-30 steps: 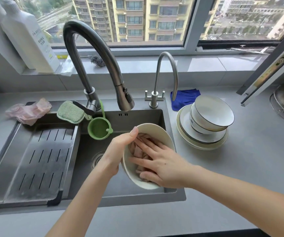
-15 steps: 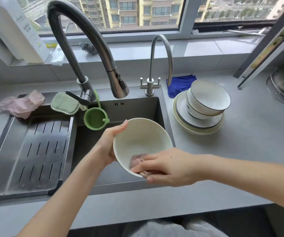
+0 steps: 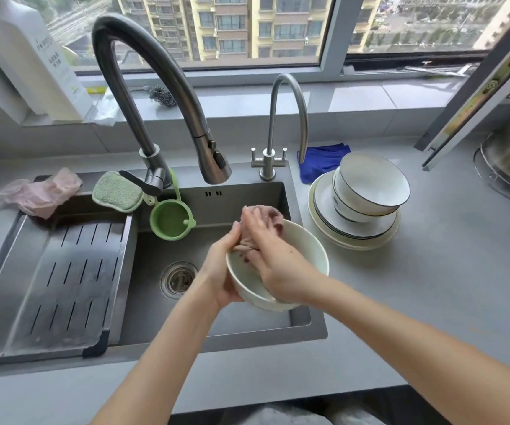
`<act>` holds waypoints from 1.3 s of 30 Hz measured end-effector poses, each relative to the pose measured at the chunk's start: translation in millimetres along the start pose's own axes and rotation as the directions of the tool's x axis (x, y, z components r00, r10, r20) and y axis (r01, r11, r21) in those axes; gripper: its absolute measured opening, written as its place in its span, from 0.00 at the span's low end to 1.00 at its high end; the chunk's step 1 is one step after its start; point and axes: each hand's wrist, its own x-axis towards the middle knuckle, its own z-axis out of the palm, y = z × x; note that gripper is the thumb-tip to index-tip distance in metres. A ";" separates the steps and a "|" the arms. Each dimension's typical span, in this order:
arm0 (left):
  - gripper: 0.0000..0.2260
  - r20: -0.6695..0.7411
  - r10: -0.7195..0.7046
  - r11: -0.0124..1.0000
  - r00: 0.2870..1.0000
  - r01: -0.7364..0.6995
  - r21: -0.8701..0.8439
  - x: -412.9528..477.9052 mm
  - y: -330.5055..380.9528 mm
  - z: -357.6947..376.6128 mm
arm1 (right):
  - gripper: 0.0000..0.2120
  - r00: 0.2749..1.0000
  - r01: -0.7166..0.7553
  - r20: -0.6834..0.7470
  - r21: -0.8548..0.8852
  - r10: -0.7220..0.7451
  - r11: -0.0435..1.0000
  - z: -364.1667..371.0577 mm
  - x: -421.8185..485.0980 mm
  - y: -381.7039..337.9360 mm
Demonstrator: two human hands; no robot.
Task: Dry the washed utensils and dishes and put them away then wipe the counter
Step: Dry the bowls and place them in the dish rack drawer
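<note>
On the grey bench [image 3: 431, 286], right of the steel sink [image 3: 247, 328], a stack of plates and bowls [image 3: 367, 191] waits. Over the sink basin, the pale bowl [image 3: 307, 256] being dried is grasped at its left side by the left hand [image 3: 220, 271]. The right hand [image 3: 278, 262] is unclenched, its fingers lying fairly straight and pressing the pink cloth [image 3: 267, 214]. Half a second ago that cloth was pinched at the bowl's near rim. It now bunches over the far rim, so the wipe has probably circled the inside and this bowl looks close to dry.
</note>
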 end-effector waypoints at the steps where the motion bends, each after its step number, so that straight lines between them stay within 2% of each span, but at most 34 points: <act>1: 0.24 -0.012 0.008 0.998 1.000 -0.009 -0.056 1.0 0.1 2.5 | 0.32 0.999 -0.016 0.037 0.149 0.011 0.989 0.5 -0.4 -3.9; 3: 0.24 0.003 0.019 0.993 1.000 -0.019 -0.113 2.7 3.3 4.8 | 0.33 0.988 -0.084 0.152 0.379 0.028 0.921 -2.5 -4.5 -6.1; 4: 0.27 0.022 0.037 0.991 0.999 -0.033 -0.127 2.7 6.6 4.9 | 0.33 0.971 -0.120 0.236 0.402 0.024 0.908 -6.3 -8.0 -7.0; 5: 0.28 0.019 0.054 0.993 0.998 -0.052 -0.110 1.3 11.4 4.0 | 0.31 0.947 -0.124 0.322 0.328 0.012 0.937 -10.0 -12.3 -6.3; 7: 0.24 -0.030 0.081 0.996 0.996 -0.080 0.031 0.2 22.8 -0.8 | 0.24 0.884 0.023 0.468 0.001 -0.021 1.000 -19.7 -22.9 -0.3; 8: 0.23 -0.038 0.085 0.993 0.996 -0.081 0.082 -0.7 27.7 -3.3 | 0.21 0.864 0.117 0.502 -0.151 -0.026 0.982 -26.7 -27.8 2.7; 10: 0.25 -0.066 0.047 0.991 0.997 -0.038 0.127 0.2 28.3 -8.8 | 0.16 0.870 0.293 0.485 -0.371 -0.085 0.881 -38.2 -34.5 5.8; 12: 0.26 -0.108 0.003 0.995 0.994 0.008 0.101 1.1 23.8 -11.8 | 0.12 0.914 0.346 0.363 -0.462 -0.182 0.817 -50.6 -41.5 4.0; 13: 0.25 -0.122 -0.021 0.998 0.992 0.029 0.064 2.5 20.9 -14.9 | 0.11 0.940 0.320 0.252 -0.405 -0.232 0.857 -59.3 -45.4 3.7; 14: 0.23 -0.140 -0.031 0.999 0.990 0.033 0.014 4.0 18.5 -18.8 | 0.12 0.960 0.275 0.119 -0.260 -0.251 0.926 -69.4 -49.2 4.2; 15: 0.21 -0.166 -0.039 0.999 0.985 0.033 -0.042 4.2 16.8 -22.3 | 0.12 0.977 0.214 -0.017 -0.042 -0.215 0.976 -81.4 -54.6 3.9; 17: 0.15 -0.194 -0.056 0.985 0.979 0.023 -0.170 0.9 14.7 -26.8 | 0.12 0.943 0.221 -0.312 0.331 -0.115 0.917 -101.6 -67.1 8.2; 18: 0.14 -0.180 -0.055 0.972 0.982 0.012 -0.233 0.0 13.9 -27.3 | 0.13 0.901 0.278 -0.424 0.406 -0.090 0.870 -103.2 -70.5 11.3; 20: 0.17 -0.084 -0.054 0.939 0.995 0.022 -0.343 -3.2 15.6 -20.2 | 0.14 0.860 0.370 -0.501 0.483 -0.096 0.794 -86.7 -67.3 15.2; 21: 0.23 -0.003 -0.057 0.917 0.998 0.051 -0.395 -4.5 16.7 -13.9 | 0.14 0.859 0.398 -0.496 0.490 -0.127 0.775 -71.8 -61.0 16.4; 22: 0.30 0.083 -0.053 0.894 0.995 0.085 -0.440 -5.8 16.4 -6.2 | 0.15 0.843 0.423 -0.508 0.423 -0.177 0.802 -54.9 -52.7 18.4; 23: 0.36 0.138 -0.046 0.881 0.989 0.105 -0.462 -5.5 16.5 1.1 | 0.17 0.805 0.453 -0.540 0.295 -0.244 0.841 -39.0 -43.7 20.5; 24: 0.37 0.164 -0.047 0.880 0.985 0.119 -0.460 -4.5 16.8 7.9 | 0.18 0.750 0.476 -0.579 0.138 -0.319 0.869 -26.3 -33.7 23.4; 26: 0.26 0.145 -0.090 0.909 0.985 0.141 -0.393 -5.8 17.1 19.6 | 0.20 0.645 0.475 -0.645 -0.079 -0.408 0.876 -17.6 -15.4 26.4; 28: 0.16 0.039 -0.138 0.954 0.990 0.143 -0.262 -9.1 19.7 23.8 | 0.23 0.583 0.454 -0.705 -0.131 -0.405 0.881 -20.7 -4.8 28.2; 29: 0.14 -0.005 -0.134 0.976 0.991 0.131 -0.175 -10.9 23.0 22.5 | 0.24 0.588 0.468 -0.728 -0.052 -0.354 0.882 -25.0 -3.9 28.1; 30: 0.13 -0.051 -0.118 0.991 0.992 0.114 -0.076 -11.3 27.6 20.2 | 0.25 0.632 0.493 -0.730 0.119 -0.261 0.862 -32.1 -5.9 25.0; 32: 0.13 -0.099 -0.071 0.986 0.993 0.085 0.142 -13.3 38.9 17.2 | 0.23 0.781 0.466 -0.622 0.525 -0.052 0.712 -50.6 -8.1 21.9; 33: 0.13 -0.093 -0.055 0.969 0.994 0.076 0.233 -14.7 44.5 16.9 | 0.21 0.854 0.396 -0.520 0.662 0.009 0.636 -62.0 -7.1 21.4; 34: 0.14 -0.085 -0.046 0.950 0.995 0.070 0.304 -15.0 49.2 17.5 | 0.20 0.914 0.287 -0.401 0.743 0.059 0.604 -74.4 -5.5 21.2; 36: 0.13 -0.075 -0.027 0.898 0.997 0.057 0.437 -14.1 58.6 20.8 | 0.20 0.977 0.065 -0.174 0.792 0.121 0.607 -97.4 -2.5 23.6; 39: 0.12 -0.029 0.025 0.720 0.999 0.002 0.694 -11.2 69.4 34.7 | 0.22 0.982 -0.181 0.090 0.716 0.169 0.675 -117.8 -2.1 28.3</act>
